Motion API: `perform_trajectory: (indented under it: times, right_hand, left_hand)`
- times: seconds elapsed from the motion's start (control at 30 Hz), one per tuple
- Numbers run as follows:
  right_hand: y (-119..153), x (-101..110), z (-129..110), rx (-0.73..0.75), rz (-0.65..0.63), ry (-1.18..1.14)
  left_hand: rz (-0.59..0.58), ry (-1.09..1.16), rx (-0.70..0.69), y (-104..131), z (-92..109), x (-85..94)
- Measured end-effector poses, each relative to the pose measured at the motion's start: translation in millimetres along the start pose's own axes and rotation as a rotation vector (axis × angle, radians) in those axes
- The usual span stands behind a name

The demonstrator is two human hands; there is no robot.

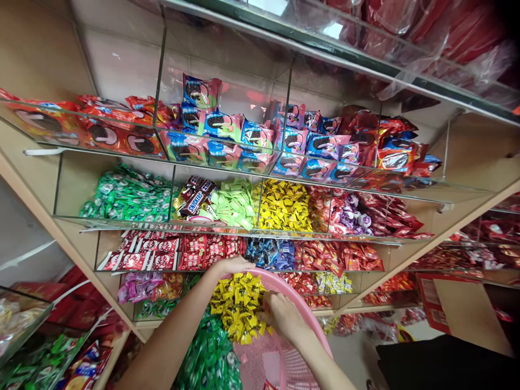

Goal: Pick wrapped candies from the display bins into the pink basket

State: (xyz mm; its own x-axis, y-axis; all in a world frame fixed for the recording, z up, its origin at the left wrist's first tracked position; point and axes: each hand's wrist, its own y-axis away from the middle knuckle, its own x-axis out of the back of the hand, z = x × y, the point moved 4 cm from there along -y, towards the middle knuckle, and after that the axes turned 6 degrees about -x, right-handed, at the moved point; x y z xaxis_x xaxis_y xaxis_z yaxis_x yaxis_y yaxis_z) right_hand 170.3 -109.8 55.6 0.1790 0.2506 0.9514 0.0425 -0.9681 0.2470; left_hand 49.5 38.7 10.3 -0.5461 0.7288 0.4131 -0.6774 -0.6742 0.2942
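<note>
A pink plastic basket (298, 292) fills the lower middle of the head view. Yellow wrapped candies (239, 306) lie at its far side, green wrapped candies (211, 352) at its near left. My left hand (236, 265) rests on the basket's far rim, its fingers mostly hidden beyond the edge. Inside the basket, my right hand (280, 314) is curled against the right side of the yellow candies; what its fingers hold, if anything, is hidden.
Glass-fronted shelves rise ahead, with green candies (130, 195), yellow candies (284, 206) and blue cookie packs (219, 124) in compartments. A shelf's glass edge (227, 233) runs just beyond the basket. An open cardboard box (467, 309) stands at the lower right.
</note>
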Motion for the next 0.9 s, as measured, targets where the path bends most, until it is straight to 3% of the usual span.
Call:
perform_trajectory:
  times: [0.47,0.9]
  right_hand:
    - [-2,-11,-1,0.005,0.066,-0.057]
    - [-10,-9,14,-0.056,0.046,-0.435]
  left_hand:
    - [-0.029,-0.118,-0.032,-7,-5,1.8]
    - [-0.037,-0.122,-0.021,-3,-3,1.5]
